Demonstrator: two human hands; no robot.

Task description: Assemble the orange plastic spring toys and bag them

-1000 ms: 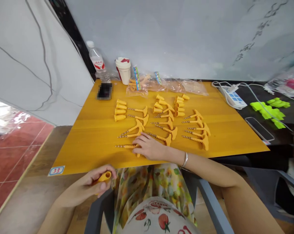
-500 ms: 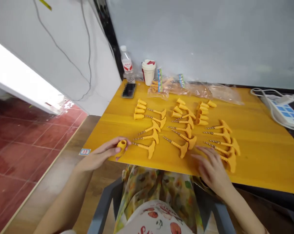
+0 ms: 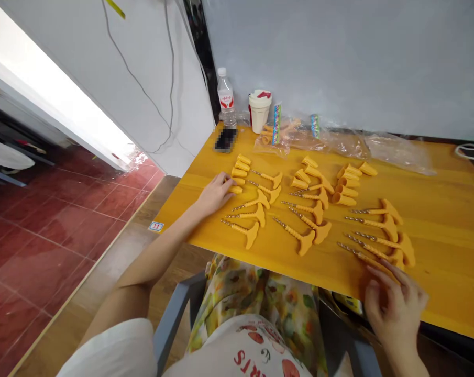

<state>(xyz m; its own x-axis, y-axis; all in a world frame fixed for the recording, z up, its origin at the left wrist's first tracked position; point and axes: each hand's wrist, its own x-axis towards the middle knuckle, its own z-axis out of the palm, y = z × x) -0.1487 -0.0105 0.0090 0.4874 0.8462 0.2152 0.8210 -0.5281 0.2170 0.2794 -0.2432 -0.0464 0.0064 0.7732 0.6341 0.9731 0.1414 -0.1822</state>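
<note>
Red tile floor [image 3: 64,225] fills the left side of the view, and a white wall [image 3: 339,63] with a thin cable [image 3: 158,89] on it stands behind the yellow wooden desk [image 3: 437,251]. Along the far edge of the desk there are a water bottle [image 3: 226,89], a paper cup [image 3: 259,110], a blurred phone [image 3: 226,140] and clear plastic bags [image 3: 397,154]. A small sticker [image 3: 155,226] is on the near left corner.

Many orange screws [image 3: 256,214] with T-shaped handles and spiral metal shafts lie flat on the desk, in three loose groups. Orange cones [image 3: 301,178] lie close together in three small groups, farther from the person than most of the screws.

The left hand [image 3: 215,193] rests on the desk just beside the left group of cones, and its fingers reach to the nearest cone [image 3: 237,189]. This grip looks loose, but I cannot tell if it pinches the cone. The right hand [image 3: 394,309] is at the near edge of the desk, by the right group of screws. Its grip is spread, and its fingers [image 3: 378,272] touch the nearest screw [image 3: 362,256]. A flowered cloth [image 3: 260,298] lies on the lap between the arms.
</note>
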